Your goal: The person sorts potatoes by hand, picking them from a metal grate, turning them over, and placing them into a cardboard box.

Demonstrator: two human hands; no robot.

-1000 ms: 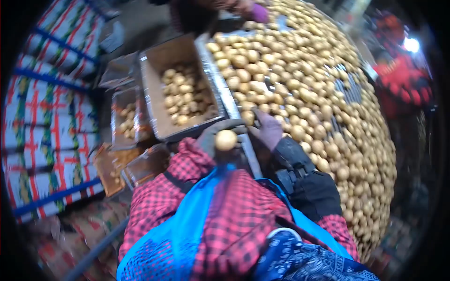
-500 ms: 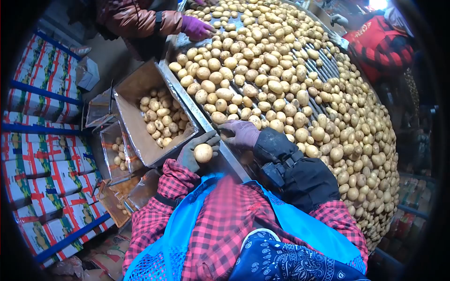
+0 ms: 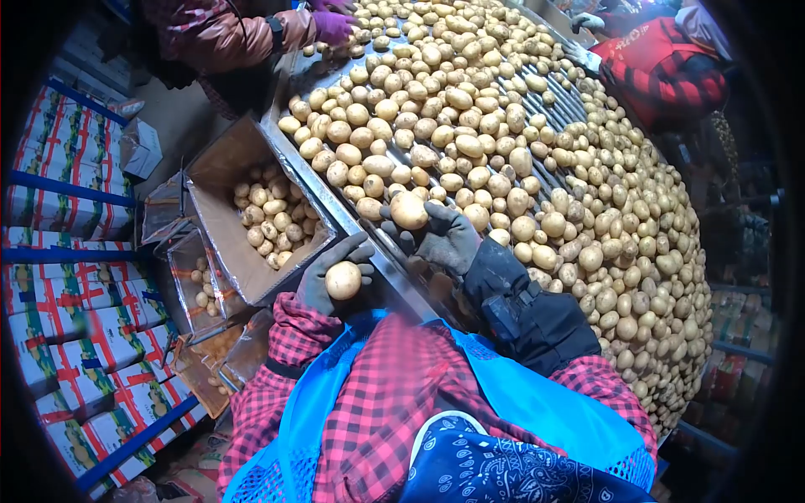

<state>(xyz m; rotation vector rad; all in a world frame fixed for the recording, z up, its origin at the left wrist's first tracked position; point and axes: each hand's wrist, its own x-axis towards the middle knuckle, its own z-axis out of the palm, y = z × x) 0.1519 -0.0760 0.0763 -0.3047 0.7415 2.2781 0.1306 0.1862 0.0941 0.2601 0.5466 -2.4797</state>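
My gloved left hand point(image 3: 321, 277) holds a round potato point(image 3: 343, 281) against its palm and fingers, just in front of a cardboard box point(image 3: 220, 172) lined with brown board. Several potatoes point(image 3: 272, 216) lie inside that box. Over the near edge of the sorting table, my gloved right hand point(image 3: 449, 239) grips a larger potato point(image 3: 409, 210) at its fingertips. Loose potatoes point(image 3: 503, 159) spread widely over the table beyond it. Between my two hands runs the table's metal rim point(image 3: 369, 243).
At the upper left a co-worker's purple-gloved hand point(image 3: 334, 28) reaches over the table. Another person in a red vest point(image 3: 641, 63) stands across it. Smaller boxes with potatoes point(image 3: 201, 281) sit left of the large box. Printed cartons point(image 3: 75, 360) are stacked at the far left.
My right hand has turned over and now holds up a potato at the table's edge. My left hand still holds its potato. The whole view has shifted slightly.
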